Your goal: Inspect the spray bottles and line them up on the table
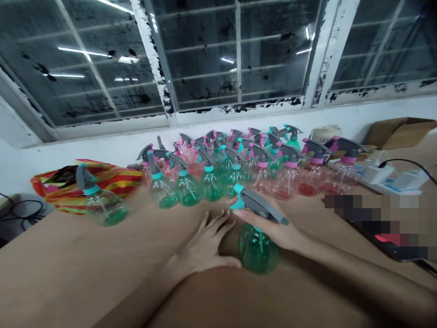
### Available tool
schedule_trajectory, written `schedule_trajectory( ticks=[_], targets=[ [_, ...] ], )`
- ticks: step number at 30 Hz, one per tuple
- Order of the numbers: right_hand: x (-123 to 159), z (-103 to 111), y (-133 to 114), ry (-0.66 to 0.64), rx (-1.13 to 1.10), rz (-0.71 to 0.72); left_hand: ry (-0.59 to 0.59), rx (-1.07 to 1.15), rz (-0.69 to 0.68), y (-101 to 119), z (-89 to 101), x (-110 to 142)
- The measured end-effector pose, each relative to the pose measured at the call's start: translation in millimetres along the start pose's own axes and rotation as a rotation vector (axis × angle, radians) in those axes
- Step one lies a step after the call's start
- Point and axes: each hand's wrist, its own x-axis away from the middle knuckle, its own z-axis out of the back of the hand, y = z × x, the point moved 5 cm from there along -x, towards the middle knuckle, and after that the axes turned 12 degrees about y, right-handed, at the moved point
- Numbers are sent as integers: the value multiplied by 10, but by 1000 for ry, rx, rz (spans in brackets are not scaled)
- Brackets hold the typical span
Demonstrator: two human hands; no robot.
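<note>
My right hand (273, 223) grips a green see-through spray bottle (258, 253) around its neck, just under the grey head with its turquoise trigger. The bottle is close to upright, low over the table or standing on it; I cannot tell which. My left hand (208, 246) is open, fingers spread toward the window and thumb reaching toward the bottle's side. Farther off, several green spray bottles (189, 193) with turquoise collars stand in a row. Pink spray bottles (287, 184) with pink collars continue it on the right. More bottles crowd behind them.
A lone spray bottle (105, 212) stands left, before a red-and-yellow striped bag (123, 175). At right are a power strip (392, 182) with plugged-in chargers, a dark phone-like device (382, 243), partly blurred out, and a cardboard box (398, 132). A white tub (326, 132) sits near the wall.
</note>
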Motion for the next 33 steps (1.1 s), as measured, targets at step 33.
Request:
schedule_trajectory(
  ticks=[33],
  targets=[
    [-56, -1, 150, -6, 28, -47, -1, -125, 72, -265, -31, 100]
  ],
)
